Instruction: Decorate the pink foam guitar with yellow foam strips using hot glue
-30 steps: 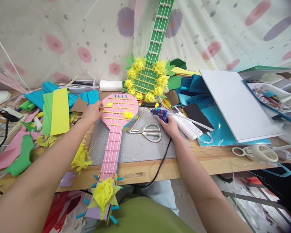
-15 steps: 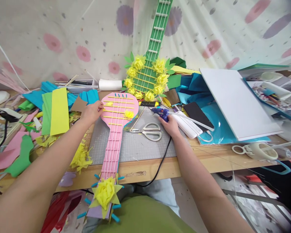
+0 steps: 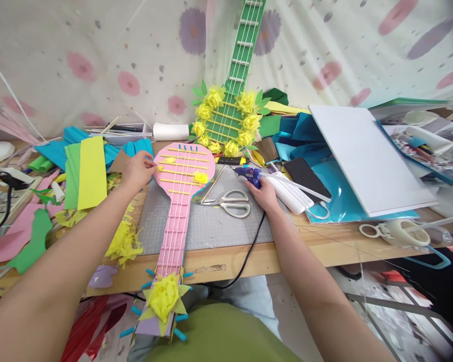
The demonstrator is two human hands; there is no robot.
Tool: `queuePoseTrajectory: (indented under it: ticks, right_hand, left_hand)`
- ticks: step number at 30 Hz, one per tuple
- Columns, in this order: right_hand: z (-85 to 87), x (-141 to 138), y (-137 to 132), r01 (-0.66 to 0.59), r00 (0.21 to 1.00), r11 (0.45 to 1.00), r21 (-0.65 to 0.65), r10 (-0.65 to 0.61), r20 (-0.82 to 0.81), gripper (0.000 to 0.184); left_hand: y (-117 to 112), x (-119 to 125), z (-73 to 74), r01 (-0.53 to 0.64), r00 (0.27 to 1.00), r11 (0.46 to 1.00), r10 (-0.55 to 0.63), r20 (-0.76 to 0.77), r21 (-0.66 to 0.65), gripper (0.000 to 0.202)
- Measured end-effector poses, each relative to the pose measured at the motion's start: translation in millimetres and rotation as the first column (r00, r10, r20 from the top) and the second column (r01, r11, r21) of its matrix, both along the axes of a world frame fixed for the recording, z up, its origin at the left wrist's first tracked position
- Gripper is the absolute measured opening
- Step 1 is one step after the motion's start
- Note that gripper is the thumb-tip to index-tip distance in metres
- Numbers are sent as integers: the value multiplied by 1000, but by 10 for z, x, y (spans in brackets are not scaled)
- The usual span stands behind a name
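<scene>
1. One camera rides on my head, facing forward and down across the wooden table (image 3: 335, 246) from its near edge.
2. It sits close: my forearms enter from 7 and 5 o'clock, left hand (image 3: 136, 171) at the pink paper guitar (image 3: 181, 186), right hand (image 3: 265, 193) gripping the glue gun (image 3: 249, 174).
3. A flowered cloth (image 3: 98, 60) fills 12 o'clock; my lap (image 3: 226, 332) lies at 6 o'clock.
4. The wide lens bows the edges.

Cardboard guitars: 2, one pink cardboard guitar (image 3: 173, 221) and one green cardboard guitar (image 3: 241, 50). Yellow crepe-paper flowers (image 3: 201, 177) on the pink one: 2, one on the body and one at the head. The green one has a ring of about eight; exact count unclear. Blue hot-glue gun (image 3: 249, 175): 1. White-handled metal scissors (image 3: 230, 203): 1 pair. Grey cutting mat (image 3: 211, 226): 1. Black flat phone (image 3: 307, 178): 1. White paper roll (image 3: 170, 131): 1. Large white flat board (image 3: 362, 156): 1.
</scene>
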State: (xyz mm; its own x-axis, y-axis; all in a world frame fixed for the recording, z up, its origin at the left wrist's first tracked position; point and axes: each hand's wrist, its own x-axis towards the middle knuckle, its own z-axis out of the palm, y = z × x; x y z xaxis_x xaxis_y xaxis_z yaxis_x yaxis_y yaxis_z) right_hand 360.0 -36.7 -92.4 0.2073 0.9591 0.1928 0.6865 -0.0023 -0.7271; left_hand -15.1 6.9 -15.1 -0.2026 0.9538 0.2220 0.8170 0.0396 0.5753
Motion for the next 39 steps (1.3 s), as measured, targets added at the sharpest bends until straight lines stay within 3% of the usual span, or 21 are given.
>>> queuePoseTrajectory:
  ticks: [6,11,16,20,24,27,39]
  right_hand:
    - [-11,-2,-4,10,1000,1000,14,-10,-18,40]
    - [-15,5,-14,49,996,999,10,-48,-74,41]
    - [27,-24,3,23,932,1000,-15,-26,-362,49]
    - [270,-133,-23,-149,823,989,2,125,-554,46]
    - [607,-309,-114,-332,810,943,22,297,-506,42]
    - [739,-445,-175,-447,815,894,2,408,-411,44]
    - [625,-703,-202,-472,876,882,-7,468,-114,45]
  left_hand:
    - [-3,-17,8,-103,950,994,88,298,34,29]
    - [-123,115,114,-217,770,976,151,620,30,31]
    - [-292,257,97,-150,618,988,69,783,31,35]
    - [-458,409,45,-98,562,994,15,827,48,40]
    - [-597,613,10,5,535,1000,-7,845,6,45]
    - [-657,750,-29,24,518,1000,-3,855,-12,42]
    - [-706,932,-65,-49,452,998,65,890,-48,47]
